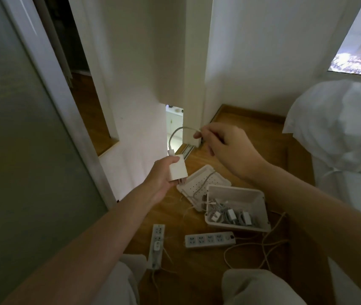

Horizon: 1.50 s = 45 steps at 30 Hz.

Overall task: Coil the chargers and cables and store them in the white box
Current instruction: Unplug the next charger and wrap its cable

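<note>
My left hand (163,172) grips a white charger block (177,169) held up above the floor. A short white cable (176,134) arcs up from the block to my right hand (223,146), which pinches its far end between thumb and forefinger. Below on the wooden floor stands the white box (261,202), open, with several coiled chargers and cables (230,215) inside. Its perforated lid (199,183) lies beside it to the left, with a thin cable across it.
Two white power strips (209,239) (157,245) lie on the floor near my knees, their cords (263,249) looping to the right. A white bed (340,139) is at right, a wall and sliding door frame at left.
</note>
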Each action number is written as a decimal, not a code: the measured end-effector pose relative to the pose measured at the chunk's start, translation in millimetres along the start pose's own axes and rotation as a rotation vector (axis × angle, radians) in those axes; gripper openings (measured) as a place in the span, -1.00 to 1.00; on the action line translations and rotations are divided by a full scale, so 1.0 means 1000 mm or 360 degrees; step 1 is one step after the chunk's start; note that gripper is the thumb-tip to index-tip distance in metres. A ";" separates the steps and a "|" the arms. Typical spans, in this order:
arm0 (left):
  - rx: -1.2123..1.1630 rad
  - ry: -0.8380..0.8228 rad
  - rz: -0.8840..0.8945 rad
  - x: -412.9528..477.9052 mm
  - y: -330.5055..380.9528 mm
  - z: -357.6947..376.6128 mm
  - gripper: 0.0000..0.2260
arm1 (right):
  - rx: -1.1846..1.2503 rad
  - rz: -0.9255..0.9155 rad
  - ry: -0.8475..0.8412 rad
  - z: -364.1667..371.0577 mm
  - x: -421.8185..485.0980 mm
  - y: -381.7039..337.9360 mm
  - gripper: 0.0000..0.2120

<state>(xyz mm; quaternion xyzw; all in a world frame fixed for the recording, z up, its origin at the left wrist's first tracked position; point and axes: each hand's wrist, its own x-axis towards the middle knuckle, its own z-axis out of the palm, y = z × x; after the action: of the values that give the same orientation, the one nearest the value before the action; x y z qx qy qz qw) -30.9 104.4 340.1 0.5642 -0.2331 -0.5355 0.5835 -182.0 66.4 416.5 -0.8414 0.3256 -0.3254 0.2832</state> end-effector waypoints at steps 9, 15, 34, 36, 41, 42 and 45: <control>-0.0348 -0.0114 -0.0073 -0.008 -0.012 -0.027 -0.67 | -0.0077 0.0260 -0.0417 0.066 -0.036 0.037 -0.82; -0.0369 0.0004 -0.0148 -0.007 -0.027 -0.042 -0.66 | -0.0066 0.0157 -0.0470 0.114 -0.052 0.057 -0.87; -0.0044 -0.0241 -0.0426 0.012 -0.039 -0.057 -0.73 | -0.0183 0.0235 -0.0811 0.151 -0.062 0.129 -0.68; 0.0755 -0.0336 -0.0256 0.008 -0.039 -0.056 -0.74 | -0.0232 0.0255 -0.0789 0.146 -0.061 0.138 -0.68; 0.1478 -0.0435 0.0030 0.016 -0.048 -0.069 -0.61 | -0.0340 0.0371 -0.0787 0.133 -0.058 0.153 -0.67; 0.1514 -0.0448 0.0008 0.017 -0.047 -0.071 -0.62 | -0.0366 0.0399 -0.0747 0.130 -0.057 0.152 -0.63; 0.1690 -0.0475 -0.0017 0.019 -0.046 -0.074 -0.68 | -0.0477 0.0371 -0.0649 0.127 -0.053 0.148 -0.46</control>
<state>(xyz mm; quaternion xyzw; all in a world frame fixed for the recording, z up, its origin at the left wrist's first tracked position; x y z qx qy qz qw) 23.1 127.7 273.3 0.7001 -0.5485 -0.4216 0.1766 -173.2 45.5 215.9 -0.8788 0.4010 -0.0626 0.2508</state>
